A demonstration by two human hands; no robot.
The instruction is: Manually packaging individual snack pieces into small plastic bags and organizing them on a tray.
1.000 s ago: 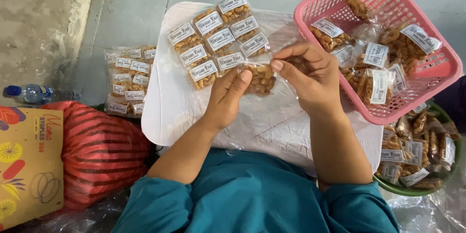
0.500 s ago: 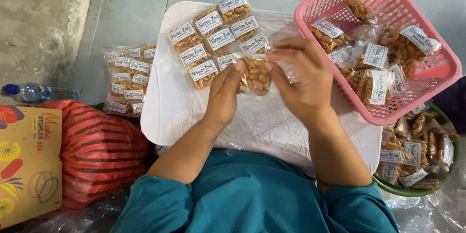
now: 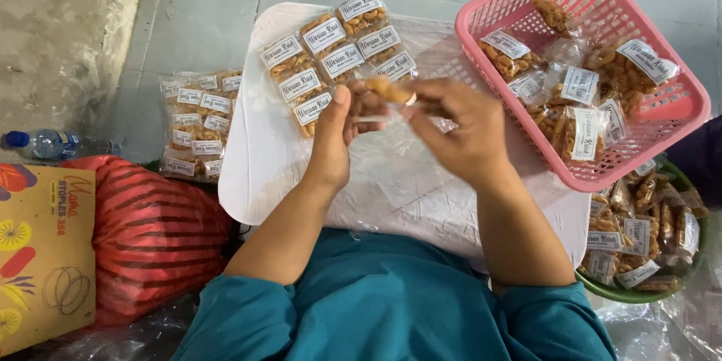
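Both hands grasp one small snack packet [image 3: 387, 92] between them, held just above the white board [image 3: 256, 173]: the left hand [image 3: 336, 131] pinches its near end with thumb up, and the right hand [image 3: 459, 124] has its fingers closed on the other end. The packet is blurred, so how it is turned I cannot tell.

That board lies across the person's lap, covered in part by a clear plastic sheet [image 3: 391, 180]. At its far edge a cluster of labelled packets [image 3: 331, 60] lies flat in two rough rows, touching one another, just beyond the hands.

To the right, a pink basket [image 3: 681, 116] rests tilted with its near corner over the board. It is partly filled with the same clear packets of golden-brown snacks, white labels up, heaped loosely. Just below it, a green bowl [image 3: 602, 286] is piled with more of them.

Left of the board, on the tiled floor [image 3: 188, 22], a clear bag [image 3: 199, 124] holds a stack of packets. Nearer, a red striped sack [image 3: 150, 233] sits beside a yellow carton [image 3: 41, 256], and a water bottle [image 3: 49, 144] lies on its side behind them.
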